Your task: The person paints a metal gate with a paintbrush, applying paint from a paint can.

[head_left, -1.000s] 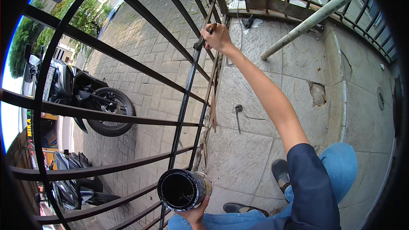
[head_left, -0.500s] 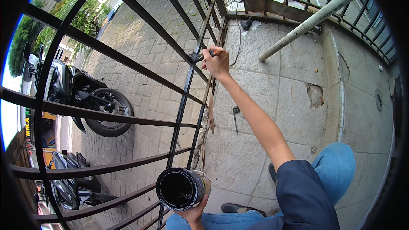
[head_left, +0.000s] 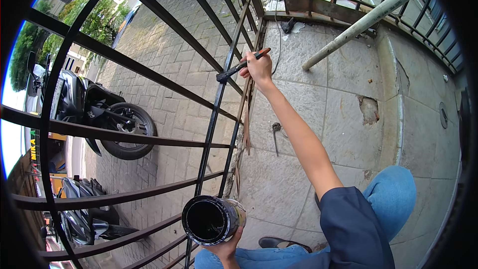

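Observation:
My right hand (head_left: 259, 71) grips a paintbrush (head_left: 244, 64) by its black and orange handle. The dark, paint-laden bristles touch a rail of the black metal fence (head_left: 215, 107), close to where a bar crosses it. Below, my left hand (head_left: 230, 244) holds a paint can (head_left: 237, 215) from its side and underneath. The can tips toward the view, so the black paint inside and the smeared rim show. Fresh-looking gloss runs along the rail between brush and can, while other bars look duller and brownish.
A grey pole (head_left: 358, 29) slants across the stone-tiled floor (head_left: 298, 104) at right. On the tiles lies a thin dark tool with a round head (head_left: 276, 137). Beyond the fence, motorbikes (head_left: 127, 129) stand on brick paving. A low step (head_left: 391, 99) runs along the right.
The brush has tilted and slid slightly down and left along the rail, showing more of its handle. My right hand has shifted a little to the right. The left hand and can stay put.

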{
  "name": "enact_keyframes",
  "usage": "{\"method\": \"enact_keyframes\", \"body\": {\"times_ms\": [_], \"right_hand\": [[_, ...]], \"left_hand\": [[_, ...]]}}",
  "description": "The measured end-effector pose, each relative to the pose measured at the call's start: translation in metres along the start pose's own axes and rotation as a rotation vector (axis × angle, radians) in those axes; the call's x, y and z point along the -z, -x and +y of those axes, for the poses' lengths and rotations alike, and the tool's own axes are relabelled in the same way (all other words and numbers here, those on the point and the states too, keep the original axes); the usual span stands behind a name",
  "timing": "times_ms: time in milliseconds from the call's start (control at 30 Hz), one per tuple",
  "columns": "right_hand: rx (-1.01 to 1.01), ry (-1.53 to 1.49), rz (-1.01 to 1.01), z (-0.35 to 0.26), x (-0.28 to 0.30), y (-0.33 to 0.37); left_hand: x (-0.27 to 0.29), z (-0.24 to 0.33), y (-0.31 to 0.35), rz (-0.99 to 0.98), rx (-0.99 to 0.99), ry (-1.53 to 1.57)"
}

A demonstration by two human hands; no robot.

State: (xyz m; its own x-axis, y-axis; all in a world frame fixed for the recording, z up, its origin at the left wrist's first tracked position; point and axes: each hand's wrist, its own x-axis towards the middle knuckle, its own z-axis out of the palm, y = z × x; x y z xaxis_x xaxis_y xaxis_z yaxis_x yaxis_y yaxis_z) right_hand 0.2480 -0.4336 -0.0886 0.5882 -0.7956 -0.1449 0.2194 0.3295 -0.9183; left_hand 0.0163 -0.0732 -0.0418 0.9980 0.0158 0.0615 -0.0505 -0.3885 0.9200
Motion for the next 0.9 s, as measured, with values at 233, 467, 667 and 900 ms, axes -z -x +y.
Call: {"method": "enact_keyframes", "body": {"times_ms": [233,467,667,900], "right_hand": [[0.139,0.003,0.175,-0.02,-0.012,-0.055],[0.097,-0.134,0.173,0.021,-0.021,0.027],[0.02,-0.251,0.185,0.026,-0.01,0.055],[0.069,-0.28,0.201,0.024,-0.011,0.03]], "left_hand": [[0.004,-0.008,0.003,0.007,-0.055,-0.024],[0.005,-0.007,0.001,0.034,-0.154,0.02],[0.004,-0.004,0.0,0.042,-0.084,0.039],[0.009,-0.006,0.005,-0.031,0.011,-0.047]]}}
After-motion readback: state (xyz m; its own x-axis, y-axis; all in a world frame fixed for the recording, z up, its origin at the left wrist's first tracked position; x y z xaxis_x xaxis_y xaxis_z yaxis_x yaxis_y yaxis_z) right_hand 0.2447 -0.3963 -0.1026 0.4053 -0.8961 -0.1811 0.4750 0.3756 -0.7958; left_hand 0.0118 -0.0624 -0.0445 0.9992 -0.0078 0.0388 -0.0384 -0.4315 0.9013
